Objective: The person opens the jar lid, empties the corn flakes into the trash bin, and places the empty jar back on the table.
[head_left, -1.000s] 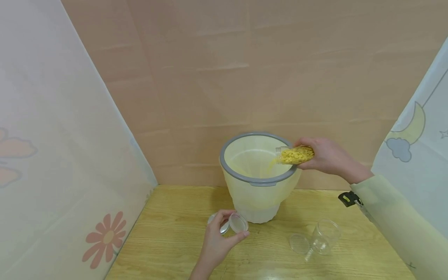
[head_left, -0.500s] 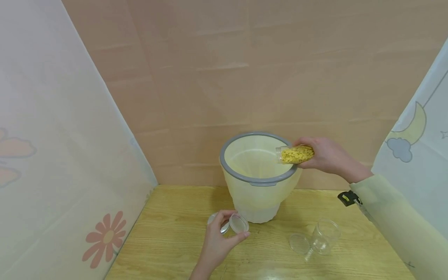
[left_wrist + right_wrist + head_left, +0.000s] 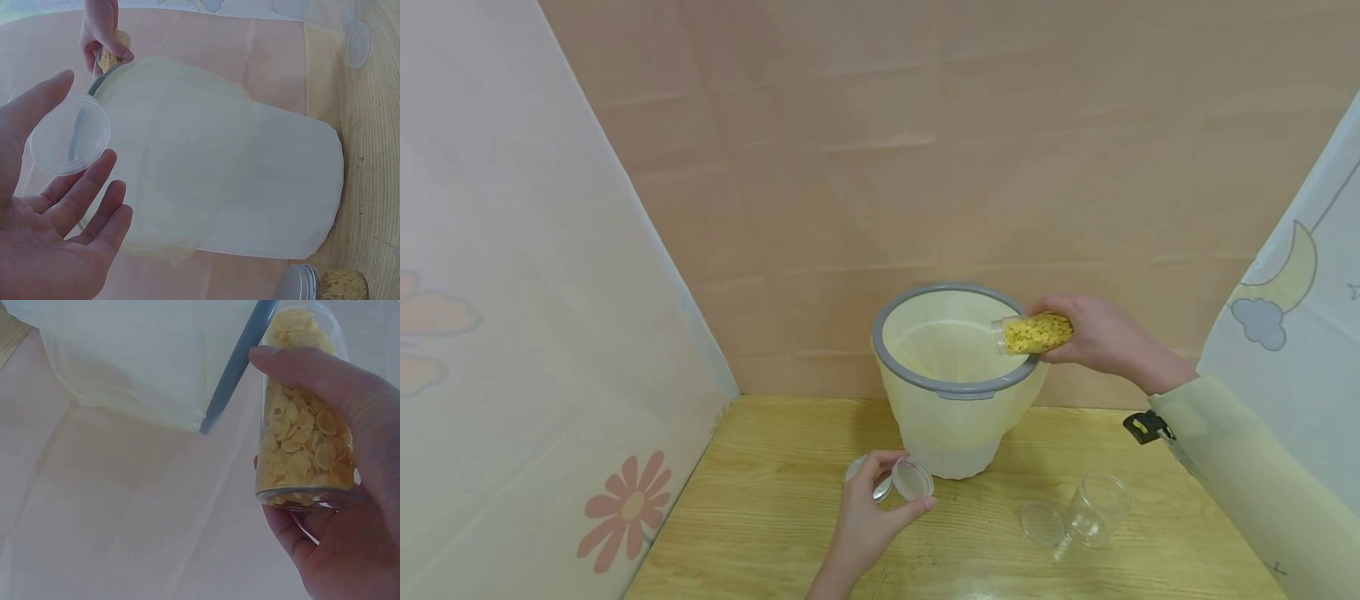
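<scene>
My right hand (image 3: pixel 1101 335) grips a clear jar (image 3: pixel 1037 333) packed with yellow flakes that look like corn flakes. The jar lies nearly level, its uncapped mouth over the right rim of a trash bin (image 3: pixel 951 429) fitted with a pale yellow liner and a grey ring. In the right wrist view the jar's base (image 3: pixel 312 495) faces the camera, the thumb across its side. Low in front of the bin, my left hand (image 3: pixel 863 523) pinches a round clear lid (image 3: pixel 913 480) between thumb and fingers. The bin's bottom is hidden from view.
Behind my left hand stands a silver-lidded jar (image 3: pixel 340 286) with yellow flakes. At the right on the wooden table (image 3: pixel 760 517) are a clear cup-like container (image 3: pixel 1101 502) and a loose clear disc (image 3: pixel 1042 523). Fabric walls (image 3: pixel 820 208) enclose the back and sides.
A second ago a stream of flakes fell from the jar's mouth into the bin; now none is seen falling. Both hands have stayed almost in place.
</scene>
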A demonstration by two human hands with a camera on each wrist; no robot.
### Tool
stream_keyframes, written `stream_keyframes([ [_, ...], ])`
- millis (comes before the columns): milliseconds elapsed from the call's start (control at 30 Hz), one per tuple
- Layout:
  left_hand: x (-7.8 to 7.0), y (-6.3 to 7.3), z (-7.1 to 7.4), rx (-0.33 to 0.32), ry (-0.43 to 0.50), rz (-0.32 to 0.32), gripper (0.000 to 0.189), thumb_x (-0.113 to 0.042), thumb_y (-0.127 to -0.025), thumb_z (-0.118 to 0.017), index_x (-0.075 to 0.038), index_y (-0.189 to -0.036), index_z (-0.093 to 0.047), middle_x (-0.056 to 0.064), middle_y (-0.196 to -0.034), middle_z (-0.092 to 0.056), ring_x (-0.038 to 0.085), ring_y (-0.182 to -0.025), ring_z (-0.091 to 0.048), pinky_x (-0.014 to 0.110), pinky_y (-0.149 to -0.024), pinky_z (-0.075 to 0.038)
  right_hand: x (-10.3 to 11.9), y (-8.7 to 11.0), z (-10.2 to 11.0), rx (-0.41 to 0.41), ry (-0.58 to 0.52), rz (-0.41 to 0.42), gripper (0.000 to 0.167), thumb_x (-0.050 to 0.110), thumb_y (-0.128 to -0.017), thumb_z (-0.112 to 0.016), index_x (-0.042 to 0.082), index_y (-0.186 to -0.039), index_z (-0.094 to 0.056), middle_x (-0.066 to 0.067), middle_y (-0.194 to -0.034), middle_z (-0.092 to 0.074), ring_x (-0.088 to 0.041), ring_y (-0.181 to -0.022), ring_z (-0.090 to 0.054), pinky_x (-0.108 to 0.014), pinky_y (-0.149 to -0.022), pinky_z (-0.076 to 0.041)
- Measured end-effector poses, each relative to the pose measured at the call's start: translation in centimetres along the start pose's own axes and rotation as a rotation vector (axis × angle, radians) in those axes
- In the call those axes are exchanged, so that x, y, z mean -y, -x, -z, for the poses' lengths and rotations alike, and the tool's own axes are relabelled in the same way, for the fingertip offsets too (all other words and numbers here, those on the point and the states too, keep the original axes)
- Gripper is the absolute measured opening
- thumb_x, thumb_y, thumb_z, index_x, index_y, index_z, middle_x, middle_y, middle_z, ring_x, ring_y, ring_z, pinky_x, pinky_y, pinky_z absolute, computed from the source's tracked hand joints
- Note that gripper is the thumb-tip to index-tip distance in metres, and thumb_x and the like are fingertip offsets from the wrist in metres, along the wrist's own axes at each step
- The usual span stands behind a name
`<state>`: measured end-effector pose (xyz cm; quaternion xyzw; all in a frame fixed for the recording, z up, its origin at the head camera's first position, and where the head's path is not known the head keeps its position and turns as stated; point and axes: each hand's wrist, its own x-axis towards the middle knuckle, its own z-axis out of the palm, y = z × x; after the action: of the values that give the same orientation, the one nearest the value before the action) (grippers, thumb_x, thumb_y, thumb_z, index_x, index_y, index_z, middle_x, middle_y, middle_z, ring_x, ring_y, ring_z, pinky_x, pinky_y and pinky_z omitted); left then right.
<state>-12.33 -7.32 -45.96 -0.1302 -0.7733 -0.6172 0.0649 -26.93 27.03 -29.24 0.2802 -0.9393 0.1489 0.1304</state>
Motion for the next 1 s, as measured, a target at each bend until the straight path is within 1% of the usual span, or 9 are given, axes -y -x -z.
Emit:
stream_keyframes([
  [233, 0.11, -0.1, -0.05, 0.002, -0.001, -0.003, 0.058, -0.034, -0.08, -0.089, -0.011, -0.125, -0.062, -0.007, -0.128, -0.063, 0.024, -0.126, -0.054, 0.053, -0.107, -0.039, -0.08, 0.07, -0.14, 0.005, 0.025, 0.002, 0.054, 0.014, -0.07, -0.09, 0.011, -0.119, -0.069, -0.011, -0.111, -0.071, -0.03, -0.092, -0.065, -0.051, -0.078, -0.051],
  [367, 0.1, -0.13, -0.04, 0.004, 0.001, -0.003, 0.059, -0.035, -0.08, -0.089, -0.01, -0.126, -0.061, -0.007, -0.128, -0.063, 0.025, -0.126, -0.054, 0.054, -0.107, -0.038, 0.0, 0.1, -0.21, -0.01, 0.029, 0.015, 0.054, 0.014, -0.07, -0.091, 0.01, -0.118, -0.07, -0.011, -0.111, -0.072, -0.031, -0.092, -0.065, -0.052, -0.078, -0.051],
  [533, 0.09, -0.14, -0.05, 0.005, 0.002, -0.002, 0.058, -0.035, -0.081, -0.088, -0.01, -0.126, -0.061, -0.006, -0.128, -0.063, 0.025, -0.126, -0.054, 0.054, -0.107, -0.039, 0.27, 0.06, -0.18, -0.025, 0.043, 0.011, 0.051, 0.015, -0.069, -0.092, 0.01, -0.115, -0.071, -0.008, -0.108, -0.068, -0.029, -0.09, -0.063, -0.05, -0.076, -0.05],
  [633, 0.09, -0.16, -0.08, 0.007, 0.007, -0.003, 0.058, -0.035, -0.081, -0.088, -0.01, -0.126, -0.061, -0.006, -0.128, -0.063, 0.025, -0.126, -0.055, 0.054, -0.107, -0.039, 0.36, 0.02, -0.2, -0.03, 0.052, 0.014, 0.051, 0.016, -0.069, -0.092, 0.009, -0.115, -0.071, -0.008, -0.107, -0.067, -0.029, -0.09, -0.062, -0.049, -0.076, -0.05],
  [800, 0.1, -0.16, -0.1, 0.011, 0.003, -0.007, 0.058, -0.036, -0.081, -0.088, -0.011, -0.126, -0.061, -0.006, -0.128, -0.063, 0.025, -0.126, -0.055, 0.053, -0.107, -0.04, 0.45, 0.05, -0.2, -0.039, 0.02, 0.002, 0.057, 0.012, -0.068, -0.092, 0.005, -0.118, -0.065, -0.011, -0.109, -0.067, -0.03, -0.093, -0.063, -0.051, -0.079, -0.05],
  [900, 0.11, -0.14, -0.13, 0.012, 0.002, -0.008, 0.057, -0.036, -0.081, -0.088, -0.013, -0.126, -0.061, -0.007, -0.128, -0.063, 0.025, -0.126, -0.055, 0.053, -0.107, -0.04, 0.48, 0.1, -0.16, -0.045, 0.0, -0.005, 0.057, 0.011, -0.068, -0.091, 0.006, -0.116, -0.061, -0.012, -0.108, -0.067, -0.03, -0.092, -0.062, -0.05, -0.079, -0.049],
  [1000, 0.11, -0.14, -0.15, 0.012, 0.004, -0.01, 0.057, -0.035, -0.082, -0.088, -0.012, -0.126, -0.061, -0.006, -0.128, -0.063, 0.026, -0.125, -0.055, 0.055, -0.106, -0.04, 0.51, 0.1, -0.09, -0.049, -0.004, -0.001, 0.054, 0.012, -0.069, -0.091, 0.008, -0.114, -0.06, -0.011, -0.108, -0.067, -0.029, -0.092, -0.062, -0.049, -0.077, -0.049],
])
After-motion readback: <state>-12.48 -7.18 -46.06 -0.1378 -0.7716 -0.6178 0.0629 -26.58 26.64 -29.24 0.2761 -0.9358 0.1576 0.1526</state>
